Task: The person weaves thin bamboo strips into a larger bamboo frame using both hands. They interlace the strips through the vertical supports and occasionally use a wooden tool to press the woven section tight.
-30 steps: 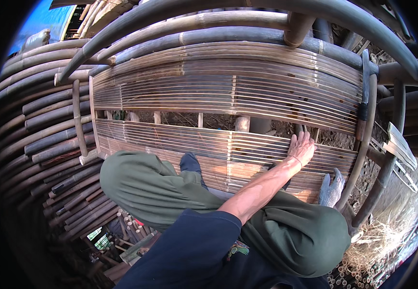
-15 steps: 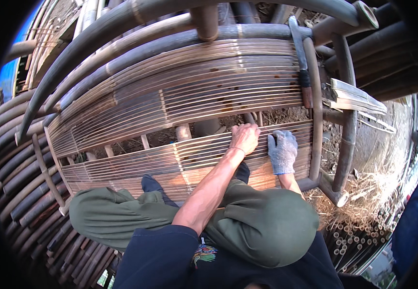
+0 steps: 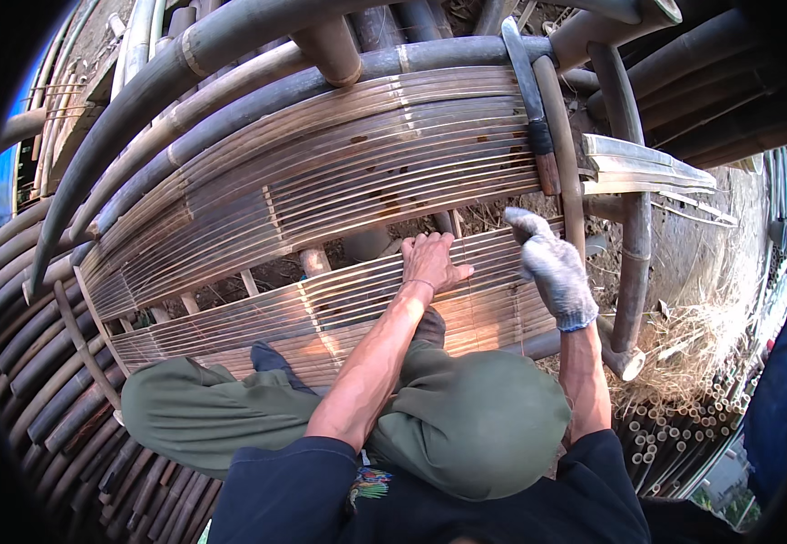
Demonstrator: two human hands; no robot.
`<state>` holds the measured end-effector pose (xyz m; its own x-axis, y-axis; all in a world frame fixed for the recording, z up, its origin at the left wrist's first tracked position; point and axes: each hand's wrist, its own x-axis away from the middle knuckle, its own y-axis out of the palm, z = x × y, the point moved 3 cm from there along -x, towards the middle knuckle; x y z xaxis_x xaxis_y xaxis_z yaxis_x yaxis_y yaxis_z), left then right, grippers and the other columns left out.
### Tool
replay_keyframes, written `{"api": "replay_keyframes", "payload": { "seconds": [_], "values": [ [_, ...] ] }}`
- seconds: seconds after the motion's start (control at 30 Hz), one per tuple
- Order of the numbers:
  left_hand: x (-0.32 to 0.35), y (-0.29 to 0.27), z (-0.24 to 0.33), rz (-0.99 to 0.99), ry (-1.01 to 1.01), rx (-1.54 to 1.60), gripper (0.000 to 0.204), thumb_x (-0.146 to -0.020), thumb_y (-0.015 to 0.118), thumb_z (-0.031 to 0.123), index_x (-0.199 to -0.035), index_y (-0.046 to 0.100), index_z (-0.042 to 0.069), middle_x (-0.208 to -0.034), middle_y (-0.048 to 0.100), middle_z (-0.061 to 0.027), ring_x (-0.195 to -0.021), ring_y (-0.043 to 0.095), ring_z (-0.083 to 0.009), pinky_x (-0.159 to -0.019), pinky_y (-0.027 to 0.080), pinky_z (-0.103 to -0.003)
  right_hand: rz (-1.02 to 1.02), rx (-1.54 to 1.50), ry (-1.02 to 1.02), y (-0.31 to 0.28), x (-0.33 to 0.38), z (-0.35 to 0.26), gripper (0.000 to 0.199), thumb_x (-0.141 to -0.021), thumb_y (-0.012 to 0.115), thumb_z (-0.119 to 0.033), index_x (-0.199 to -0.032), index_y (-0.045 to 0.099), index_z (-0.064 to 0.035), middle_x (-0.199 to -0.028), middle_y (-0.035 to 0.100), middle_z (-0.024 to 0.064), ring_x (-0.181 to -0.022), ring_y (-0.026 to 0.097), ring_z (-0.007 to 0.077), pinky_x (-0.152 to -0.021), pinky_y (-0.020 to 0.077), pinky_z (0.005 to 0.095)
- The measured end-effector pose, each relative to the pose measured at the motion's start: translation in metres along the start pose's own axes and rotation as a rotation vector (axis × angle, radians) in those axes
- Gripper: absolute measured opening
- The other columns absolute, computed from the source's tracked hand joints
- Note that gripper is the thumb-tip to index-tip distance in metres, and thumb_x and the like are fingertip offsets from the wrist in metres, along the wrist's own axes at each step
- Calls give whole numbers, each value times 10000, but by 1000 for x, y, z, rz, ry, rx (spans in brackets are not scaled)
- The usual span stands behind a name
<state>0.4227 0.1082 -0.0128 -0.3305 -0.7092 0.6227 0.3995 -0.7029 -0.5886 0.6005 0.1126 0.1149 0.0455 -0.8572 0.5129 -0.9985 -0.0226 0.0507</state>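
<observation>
Flat panel of thin split-bamboo slats (image 3: 339, 308), pale tan, dry and matt with brown stains; thick round grey-brown bamboo poles (image 3: 230, 36) smoother, faint sheen, ringed nodes. Right hand (image 3: 552, 272) in grey knitted cloth glove, fuzzy and worn; bare left hand (image 3: 431, 263) lies flat on the slats. Olive green cloth trousers (image 3: 466, 426) matt, dry straw (image 3: 684, 335) rough.

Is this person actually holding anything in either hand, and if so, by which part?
Nothing is gripped. The bare left hand presses flat on the bamboo slat panel; the gloved right hand rests at the panel's right end.
</observation>
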Motion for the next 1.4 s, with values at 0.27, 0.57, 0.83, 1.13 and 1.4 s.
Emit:
{"api": "replay_keyframes", "payload": {
  "seconds": [0.27, 0.57, 0.83, 1.13, 1.4],
  "values": [
    [2, 12, -5, 126, 100, -2, 622, -733, 781, 532, -1112, 633, 61, -1097, 661, -136, -1079, 558, -316, -1020, 301, -488, -330, 1584, -175, -32, -29, 77, 264, -978, 461, -186, -928, 680, -47, -792, 681, 212, -744, 697, 362, -658, 561, 487],
    [0, 18, -9, 205, 143, 51, 621, -741, 768, 503, -1182, 624, 89, -1072, 662, -116, -1073, 553, -320, -1038, 272, -531, -420, 954, -150, -6, 15, 104, 120, -886, 540, -100, -991, 550, -41, -934, 634, 166, -921, 603, 360, -738, 471, 449],
    [9, 5, -23, 146, 118, 125, 692, -768, 787, 410, -1302, 545, 41, -1171, 619, -161, -1149, 525, -371, -1012, 359, -535, -377, 929, -365, -27, 26, 122, 156, -949, 497, -152, -880, 582, -41, -715, 577, 140, -647, 576, 331, -587, 440, 442],
    [170, -80, -185, 3, 576, -539, 274, -857, 600, 151, -1124, 583, 93, -1188, 568, -71, -1146, 546, -224, -998, 449, -378, 816, -298, 461, -112, 146, 170, 308, -978, 602, -336, -963, 684, -39, -733, 604, 6, -658, 568, 129, -638, 470, 268],
    [194, -106, -285, 83, 848, -686, 140, -844, 586, 226, -941, 626, 133, -1013, 553, -15, -1015, 536, -195, -888, 446, -346, 503, 696, 246, -97, 254, 204, 366, -937, 654, -326, -1090, 653, 6, -1039, 689, 66, -799, 632, 197, -767, 526, 373]
  ]
}}
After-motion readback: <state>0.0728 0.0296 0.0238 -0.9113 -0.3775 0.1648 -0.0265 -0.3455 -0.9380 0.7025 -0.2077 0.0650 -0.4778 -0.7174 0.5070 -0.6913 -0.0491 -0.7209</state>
